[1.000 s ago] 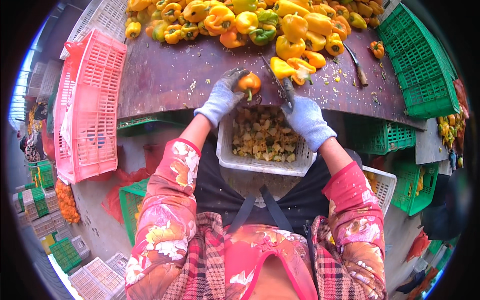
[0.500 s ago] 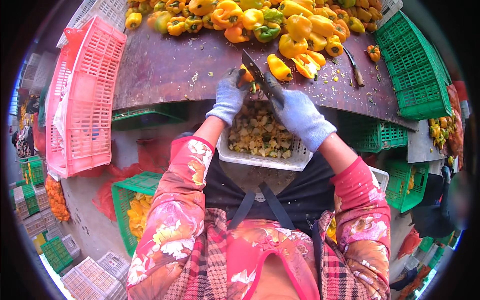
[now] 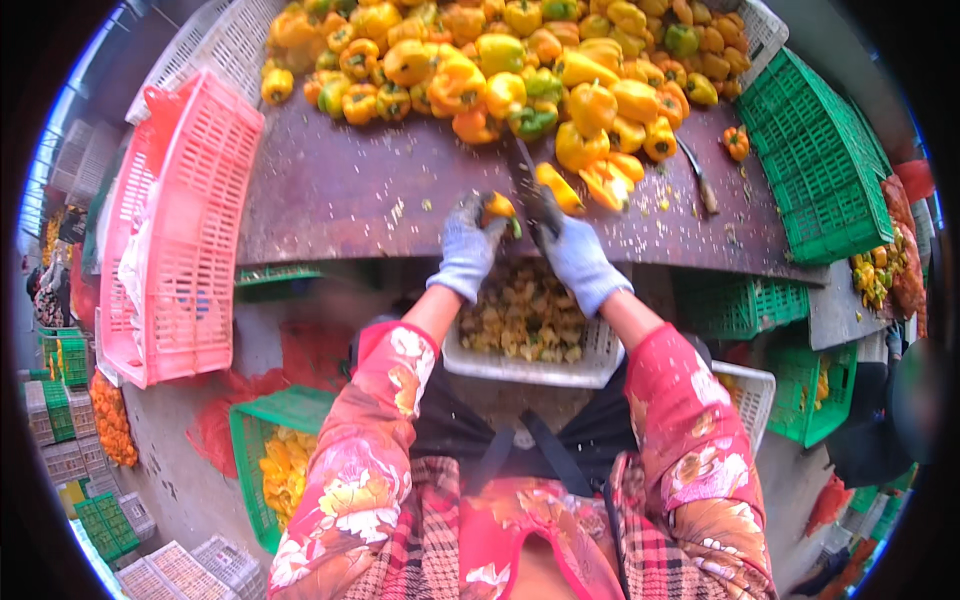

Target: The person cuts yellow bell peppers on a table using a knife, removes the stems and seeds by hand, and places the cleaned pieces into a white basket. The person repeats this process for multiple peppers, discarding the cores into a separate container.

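My left hand (image 3: 468, 246), in a grey-blue glove with dark fingers, is closed around an orange-yellow bell pepper (image 3: 499, 209) with a bit of green at its near end. Beside it, my right hand (image 3: 578, 256), gloved alike, grips a knife (image 3: 524, 176) whose dark blade points away from me, a little blurred, just right of the pepper. Both hands are over the table's near edge. Under them, a white plastic crate (image 3: 540, 374) holds many pale cut pepper pieces (image 3: 525, 318). Slightly beyond my right hand lie a yellow pepper (image 3: 559, 189) and an opened one (image 3: 606, 184).
A large heap of yellow and orange peppers (image 3: 455, 82) covers the far side of the dark table (image 3: 340, 185). A second knife (image 3: 697, 176) lies at the right. A pink crate (image 3: 190, 250) stands left, a green crate (image 3: 815, 165) right. Another green crate (image 3: 245, 450) holds yellow peppers.
The view has tilted, so the table and heap show lower. The knife blade has swung more upright and now stands apart from the held pepper, which it crossed before.
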